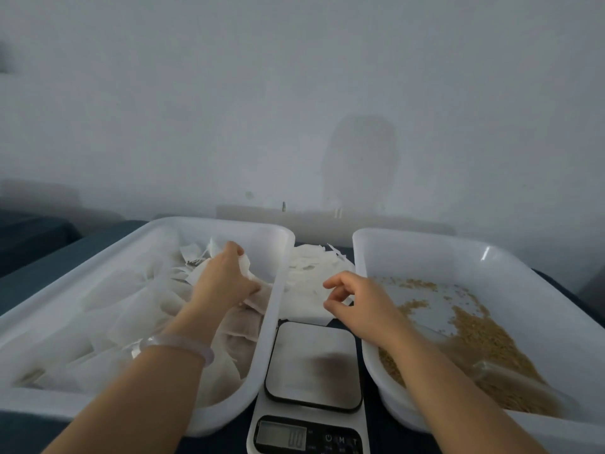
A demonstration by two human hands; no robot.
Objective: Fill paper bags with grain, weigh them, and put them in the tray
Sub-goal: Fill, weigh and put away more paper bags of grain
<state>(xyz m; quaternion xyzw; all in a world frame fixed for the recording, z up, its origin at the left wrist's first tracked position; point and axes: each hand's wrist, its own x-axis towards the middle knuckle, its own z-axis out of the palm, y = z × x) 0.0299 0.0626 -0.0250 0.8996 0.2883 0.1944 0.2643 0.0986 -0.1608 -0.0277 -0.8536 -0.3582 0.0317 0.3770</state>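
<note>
My left hand (222, 276) reaches into the white left tray (157, 224) and grips a white paper bag (246, 264) near the tray's far right side. Several other white paper bags (131, 316) lie in that tray. My right hand (357, 299) hovers with loosely curled fingers over a pile of flat empty bags (307, 273) between the two trays and holds nothing. The right tray (360, 257) holds brown grain (491, 339). A digital scale (311, 362) sits between the trays with a bare platform.
A clear scoop (510, 378) lies in the grain at the right tray's near side. The scale's display (281, 435) is at the near edge. A pale wall stands close behind the trays. The surface beneath is dark blue.
</note>
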